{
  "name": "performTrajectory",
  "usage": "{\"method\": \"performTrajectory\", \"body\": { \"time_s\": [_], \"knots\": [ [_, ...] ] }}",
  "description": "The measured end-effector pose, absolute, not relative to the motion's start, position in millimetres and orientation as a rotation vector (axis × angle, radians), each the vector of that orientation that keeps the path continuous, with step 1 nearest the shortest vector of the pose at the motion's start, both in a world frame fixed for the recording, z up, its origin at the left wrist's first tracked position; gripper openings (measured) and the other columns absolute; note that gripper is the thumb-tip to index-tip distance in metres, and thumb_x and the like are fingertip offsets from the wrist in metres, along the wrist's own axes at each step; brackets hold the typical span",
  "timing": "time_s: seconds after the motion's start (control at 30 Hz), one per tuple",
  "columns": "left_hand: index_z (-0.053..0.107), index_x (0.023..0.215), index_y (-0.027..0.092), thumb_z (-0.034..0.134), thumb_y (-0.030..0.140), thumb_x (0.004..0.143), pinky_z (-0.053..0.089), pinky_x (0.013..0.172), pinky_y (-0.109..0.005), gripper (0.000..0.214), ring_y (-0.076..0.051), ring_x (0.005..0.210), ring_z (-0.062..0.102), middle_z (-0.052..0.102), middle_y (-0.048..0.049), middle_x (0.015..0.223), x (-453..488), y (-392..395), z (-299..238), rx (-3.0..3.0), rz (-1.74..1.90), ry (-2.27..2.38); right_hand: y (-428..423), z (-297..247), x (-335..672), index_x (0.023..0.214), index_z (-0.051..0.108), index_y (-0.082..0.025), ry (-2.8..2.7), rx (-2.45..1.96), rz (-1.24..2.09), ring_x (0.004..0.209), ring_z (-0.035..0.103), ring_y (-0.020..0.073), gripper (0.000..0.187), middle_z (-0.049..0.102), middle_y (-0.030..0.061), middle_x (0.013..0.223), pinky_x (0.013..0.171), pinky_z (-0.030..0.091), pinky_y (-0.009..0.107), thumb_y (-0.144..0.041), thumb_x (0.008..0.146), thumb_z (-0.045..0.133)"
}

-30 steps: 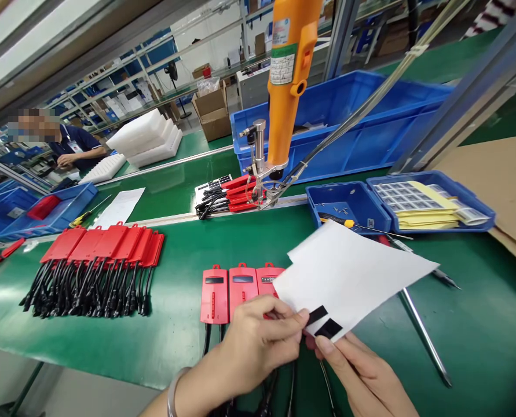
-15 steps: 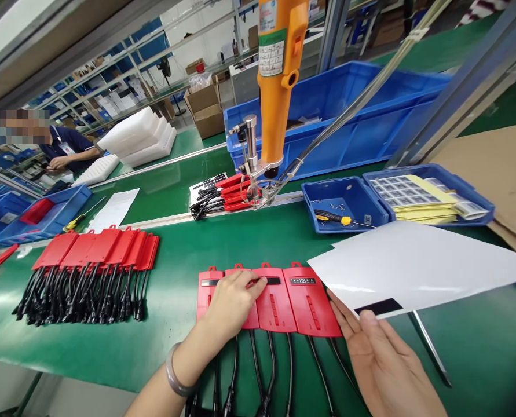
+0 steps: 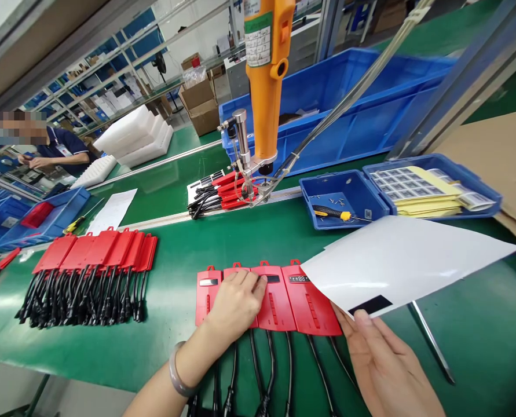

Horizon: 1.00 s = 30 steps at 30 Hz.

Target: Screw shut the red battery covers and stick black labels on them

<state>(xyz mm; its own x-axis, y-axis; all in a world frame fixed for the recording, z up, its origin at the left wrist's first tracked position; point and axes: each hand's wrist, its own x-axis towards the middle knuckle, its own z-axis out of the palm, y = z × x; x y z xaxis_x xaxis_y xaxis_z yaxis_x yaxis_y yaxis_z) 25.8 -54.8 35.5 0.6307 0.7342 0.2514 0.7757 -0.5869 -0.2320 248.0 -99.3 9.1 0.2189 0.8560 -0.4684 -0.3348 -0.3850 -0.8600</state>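
Four flat red cases (image 3: 313, 310) lie side by side on the green bench, black cables running from them toward me. My left hand (image 3: 237, 296) rests on the second case from the left, fingers bent and pressed together; whatever is under them is hidden. Its fingertips come close to the black label (image 3: 274, 279) on the neighbouring case. The rightmost case bears a dark display strip, partly covered by the sheet. My right hand (image 3: 385, 356) pinches the lower edge of a glossy white sheet (image 3: 396, 260), thumb beside the single black sticker (image 3: 369, 304) on it.
Left of the cases lies a row of red cases (image 3: 99, 250) with black cables. An orange power screwdriver (image 3: 264, 104) hangs ahead, near more red cases. A blue tray (image 3: 338, 184) holds screws and a screwdriver. A metal rod (image 3: 434, 341) lies right; a co-worker (image 3: 66, 147) sits far left.
The fingers of my left hand have curled in more on the second case. The white sheet has shifted slightly left and now covers part of the rightmost display strip.
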Motion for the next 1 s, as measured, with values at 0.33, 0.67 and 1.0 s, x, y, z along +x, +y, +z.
{"method": "performTrajectory", "body": {
  "time_s": [0.33, 0.67, 1.0],
  "knots": [
    [0.056, 0.128, 0.007, 0.048, 0.002, 0.088, 0.057, 0.086, -0.045, 0.042, -0.031, 0.106, 0.064, 0.066, -0.0176, 0.12, 46.0, -80.5, 57.2, -2.562, -0.324, -1.448, -105.6, 25.4, 248.6, 0.084, 0.073, -0.021, -0.842, -1.439, 1.263, 0.068, 0.068, 0.0213, 0.033, 0.071, 0.0025, 0.073, 0.053, 0.056, 0.021, -0.054, 0.08, 0.071],
    [0.056, 0.13, 0.015, 0.045, 0.01, 0.098, 0.054, 0.074, -0.029, 0.034, -0.017, 0.086, 0.06, 0.065, -0.0099, 0.1, 73.1, -102.3, 105.9, -2.997, -1.155, -1.212, -107.0, 60.6, 245.2, 0.063, 0.063, -0.022, -1.638, -1.059, 0.615, 0.043, 0.056, 0.0099, 0.033, 0.063, -0.0037, 0.053, 0.046, 0.047, 0.017, -0.033, 0.094, 0.06],
    [0.072, 0.116, 0.015, 0.062, 0.022, 0.095, 0.056, 0.072, -0.024, 0.025, -0.016, 0.083, 0.067, 0.07, -0.0089, 0.095, 61.1, -98.4, 115.8, -3.396, -1.447, -1.472, -102.9, 68.7, 249.5, 0.081, 0.061, -0.021, -1.845, -0.697, 0.577, 0.05, 0.059, 0.0073, 0.023, 0.063, -0.005, 0.062, 0.053, 0.046, 0.019, -0.032, 0.1, 0.054]
  ]
}}
